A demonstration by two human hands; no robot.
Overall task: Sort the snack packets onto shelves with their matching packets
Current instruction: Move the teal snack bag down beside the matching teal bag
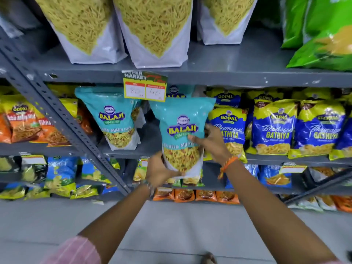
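Teal plastic fills the middle of our head view: we hold a Balaji packet (pixel 181 134) upright in front of the grey metal shelf (pixel 228 77), just off its middle tier. Our left hand (pixel 159 171) cups the packet's bottom left corner, fingers wrapped under the white base. Our right hand (pixel 208 140) clasps the right edge, thumb across the front over the printed name, an orange thread band (pixel 227 164) on that wrist. Both hands are closed on the same packet.

To the left, a matching teal packet (pixel 112 117) stands on the middle tier, and another teal top peeks out behind the one we hold. A yellow price tag (pixel 145 88) hangs from the shelf edge between them. Right of our packet stand blue and yellow Gopal packets (pixel 272 128) in a row; the nearest one touches our right hand. Orange Gopal packets (pixel 24 124) sit far left, beyond a slanted perforated brace (pixel 62 119). Above, white pouches of yellow sev (pixel 152 31) stand beside green bags (pixel 323 35). Lower tiers carry smaller packets too blurred to name.
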